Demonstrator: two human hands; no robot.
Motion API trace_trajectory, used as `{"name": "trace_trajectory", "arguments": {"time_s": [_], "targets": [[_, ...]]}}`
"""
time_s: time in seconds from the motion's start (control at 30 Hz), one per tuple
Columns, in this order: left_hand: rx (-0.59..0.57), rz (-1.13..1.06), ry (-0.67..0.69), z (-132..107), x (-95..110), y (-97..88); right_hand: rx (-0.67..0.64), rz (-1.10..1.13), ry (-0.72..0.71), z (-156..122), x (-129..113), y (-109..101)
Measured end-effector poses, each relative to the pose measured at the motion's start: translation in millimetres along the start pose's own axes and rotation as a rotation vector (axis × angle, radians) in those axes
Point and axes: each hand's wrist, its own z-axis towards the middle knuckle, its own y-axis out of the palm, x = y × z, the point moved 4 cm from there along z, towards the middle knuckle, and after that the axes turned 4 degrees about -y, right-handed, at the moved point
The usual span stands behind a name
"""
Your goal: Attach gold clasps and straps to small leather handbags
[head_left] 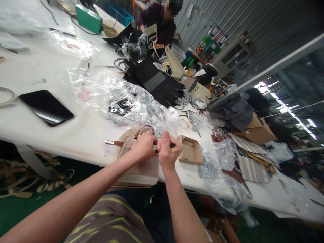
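Note:
A beige handbag (141,173) lies at the table's front edge, close to my body. A brown leather strap (116,143) with a metal end sticks out to its left, and a rolled brown handle (148,127) curves up behind my fingers. My left hand (146,144) is closed on the brown strap above the bag. Right beside it, my right hand (168,148) makes a fist with the thumb up. A dark end pokes out of that fist, but the rest of the thing is hidden. A small open cardboard box (191,152) sits just right of my right hand.
Clear plastic bags with small metal parts (124,106) lie beyond the handbag. A black phone (47,107) rests at left. Black bags (154,79) are piled farther back, where a co-worker (159,20) sits. Striped panels (253,165) and plastic wrap (225,153) cover the right side.

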Motion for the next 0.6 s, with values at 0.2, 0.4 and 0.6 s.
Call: {"name": "trace_trajectory", "arguments": {"time_s": [0.2, 0.4, 0.6], "targets": [[0.019, 0.006, 0.058, 0, -2, -1.3, 0.152, 0.292, -0.010, -9, -5, -19], [0.016, -0.020, 0.045, -5, -2, -5.8, 0.173, 0.210, -0.009, -5, -11, -19], [0.011, -0.061, 0.047, -8, 1, -9.4, 0.145, 0.116, -0.031, -10, -12, -9]]}}
